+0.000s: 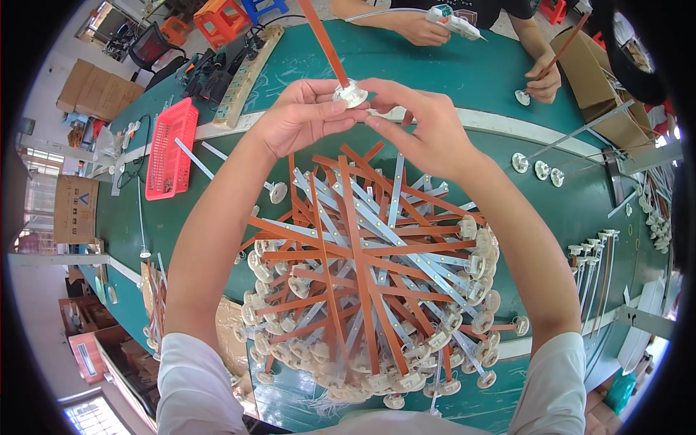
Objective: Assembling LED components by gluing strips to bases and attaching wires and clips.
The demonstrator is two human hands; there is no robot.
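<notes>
My left hand [301, 116] is closed around the white round end cap [350, 95] of an LED strip, above the middle of the table. The strip's orange-brown bar [326, 45] rises from the cap, tilted up and to the left. From the right, my right hand [428, 127] reaches the same cap, its index finger against the rim and its thumb just below. Whether a small part sits between those fingertips is too small to tell. Under my arms lies a big heap of LED strips [359, 254], orange-brown and silvery bars with white caps.
Across the green table [304, 61], a person holds a white glue gun [453, 22] and another capped strip [522, 96]. A red plastic basket [172, 148] stands at the left. Several capped strips lie at the right, near an open cardboard box [587, 72].
</notes>
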